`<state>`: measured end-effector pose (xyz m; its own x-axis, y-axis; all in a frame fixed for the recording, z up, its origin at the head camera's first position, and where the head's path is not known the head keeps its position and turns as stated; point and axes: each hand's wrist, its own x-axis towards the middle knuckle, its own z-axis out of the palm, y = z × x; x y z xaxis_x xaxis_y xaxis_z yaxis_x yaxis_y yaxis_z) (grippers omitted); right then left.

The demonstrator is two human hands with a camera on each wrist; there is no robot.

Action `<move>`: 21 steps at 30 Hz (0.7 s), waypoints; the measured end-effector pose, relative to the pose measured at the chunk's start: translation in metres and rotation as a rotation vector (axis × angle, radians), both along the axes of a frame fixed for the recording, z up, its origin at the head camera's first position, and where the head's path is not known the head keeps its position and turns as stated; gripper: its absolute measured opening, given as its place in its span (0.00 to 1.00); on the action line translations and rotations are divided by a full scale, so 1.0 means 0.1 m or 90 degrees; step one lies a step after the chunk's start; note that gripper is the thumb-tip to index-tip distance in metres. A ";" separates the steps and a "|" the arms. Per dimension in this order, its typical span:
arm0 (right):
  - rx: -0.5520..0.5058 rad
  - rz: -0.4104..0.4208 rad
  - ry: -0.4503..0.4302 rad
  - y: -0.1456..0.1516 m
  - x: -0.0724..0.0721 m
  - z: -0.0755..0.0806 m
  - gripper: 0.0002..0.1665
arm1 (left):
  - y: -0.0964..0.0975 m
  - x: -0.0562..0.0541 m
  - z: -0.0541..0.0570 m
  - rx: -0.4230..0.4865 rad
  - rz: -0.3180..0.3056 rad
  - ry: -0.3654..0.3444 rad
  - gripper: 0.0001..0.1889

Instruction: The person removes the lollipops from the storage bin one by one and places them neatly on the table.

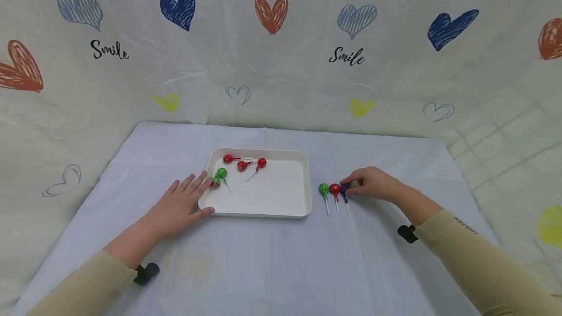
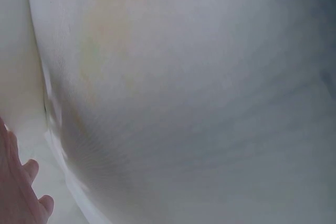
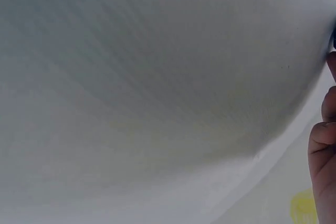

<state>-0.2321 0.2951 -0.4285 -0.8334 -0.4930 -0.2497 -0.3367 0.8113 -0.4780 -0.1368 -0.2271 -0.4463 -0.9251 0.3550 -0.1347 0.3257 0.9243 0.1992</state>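
Note:
My left hand [image 1: 177, 208] lies with spread, straight fingers at the left edge of a white tray [image 1: 276, 191], its thumb and fingertips on the rim. On the tray are red lollipops [image 1: 261, 163] in the upper part and green-wrapped lollipops [image 1: 221, 173] by my left fingertips. Right of the tray, my right hand [image 1: 373, 183] pinches the head of a dark purple lollipop [image 1: 344, 189]. This lollipop stands in a row beside a red lollipop [image 1: 334, 189] and a green lollipop [image 1: 324, 189], sticks toward me. Both wrist views catch only part of each hand.
A white cloth [image 1: 272, 262] covers the table, with faint yellowish stains at the front left. Behind it hangs a pale curtain [image 1: 298, 82] printed with hearts and the word "Smile". A dark wrist camera [image 1: 407, 233] sits under the right sleeve.

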 end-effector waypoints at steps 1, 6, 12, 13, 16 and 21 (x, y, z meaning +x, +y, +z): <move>-0.001 -0.001 0.002 0.00 0.00 -0.01 0.19 | 0.00 0.00 0.00 0.000 0.001 0.000 0.49; -0.003 -0.018 -0.003 0.01 0.01 -0.03 0.19 | 0.01 0.01 0.00 0.002 0.002 0.002 0.47; -0.007 -0.013 -0.005 0.00 0.03 0.00 0.22 | 0.00 0.00 0.00 -0.003 -0.001 0.003 0.48; -0.007 -0.012 -0.004 -0.01 0.04 0.01 0.23 | 0.00 0.00 0.01 -0.005 -0.002 0.002 0.48; -0.005 -0.009 0.002 -0.02 0.05 0.05 0.24 | 0.00 0.00 0.02 -0.005 -0.002 0.001 0.48; -0.006 -0.018 0.003 -0.02 0.06 0.11 0.22 | 0.01 0.01 0.01 0.000 -0.001 0.000 0.47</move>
